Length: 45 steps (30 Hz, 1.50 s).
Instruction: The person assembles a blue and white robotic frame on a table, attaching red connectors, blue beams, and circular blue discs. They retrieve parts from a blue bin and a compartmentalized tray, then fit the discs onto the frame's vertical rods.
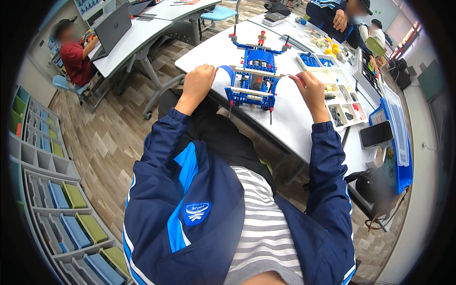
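Note:
A blue brick-built vehicle [254,80] with grey and white beams stands on the white table in front of me. A small red-topped figure [261,38] sits at its far end. To the left of the model, my left hand [197,85] is raised, its fingers closed in a pinch beside a blue-and-white curved piece [226,75]; what they hold is too small to tell. On the right side, my right hand [311,90] is closed with its fingertips near the model's pale beam. A bit of red shows among those fingers, but its kind is unclear.
White sorting trays [335,90] with loose bricks stand right of the model. Beyond my right arm are a black phone [376,134] and a blue bin [403,166]. Another person [76,52] sits by a laptop [114,35] at the left; others are at the far right.

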Each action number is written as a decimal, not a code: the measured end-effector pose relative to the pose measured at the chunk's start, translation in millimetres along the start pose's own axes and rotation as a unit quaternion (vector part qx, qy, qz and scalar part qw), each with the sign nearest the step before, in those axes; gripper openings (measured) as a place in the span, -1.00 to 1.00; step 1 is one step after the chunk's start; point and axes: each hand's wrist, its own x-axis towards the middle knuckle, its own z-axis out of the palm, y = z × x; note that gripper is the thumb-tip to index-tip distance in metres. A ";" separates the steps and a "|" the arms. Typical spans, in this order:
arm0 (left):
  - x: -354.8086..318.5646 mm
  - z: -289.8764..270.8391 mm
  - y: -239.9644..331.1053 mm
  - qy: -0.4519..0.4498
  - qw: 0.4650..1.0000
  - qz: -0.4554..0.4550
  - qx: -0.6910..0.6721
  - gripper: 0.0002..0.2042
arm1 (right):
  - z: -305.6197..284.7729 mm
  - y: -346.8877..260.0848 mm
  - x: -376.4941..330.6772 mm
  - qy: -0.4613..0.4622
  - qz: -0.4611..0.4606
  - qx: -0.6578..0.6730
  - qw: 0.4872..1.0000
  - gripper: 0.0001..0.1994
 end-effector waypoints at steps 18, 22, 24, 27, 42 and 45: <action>-25.2 38.8 14.5 -0.183 0.516 -0.427 -0.720 -0.70 | 50.7 -5.7 -34.5 -0.171 0.476 0.545 0.669 -0.76; -24.5 39.8 14.5 -0.169 0.468 -0.446 -0.744 -0.77 | 55.1 1.7 -31.8 -0.159 0.552 0.657 0.488 -0.87; -24.1 40.7 11.1 -0.165 0.442 -0.451 -0.758 -0.81 | 54.5 3.2 -30.6 -0.147 0.570 0.709 0.388 -0.89; -24.2 41.2 2.6 -0.169 0.367 -0.457 -0.792 -0.86 | 50.2 3.0 -29.4 -0.122 0.571 0.770 0.257 -0.88; -28.8 34.7 2.5 -0.103 -0.022 -0.437 -0.893 -0.86 | 42.9 -9.3 -24.2 -0.003 0.582 0.809 0.086 -0.74; -29.0 37.5 1.4 -0.104 -0.049 -0.427 -0.897 -0.87 | 43.8 -10.6 -24.0 0.003 0.574 0.816 0.063 -0.72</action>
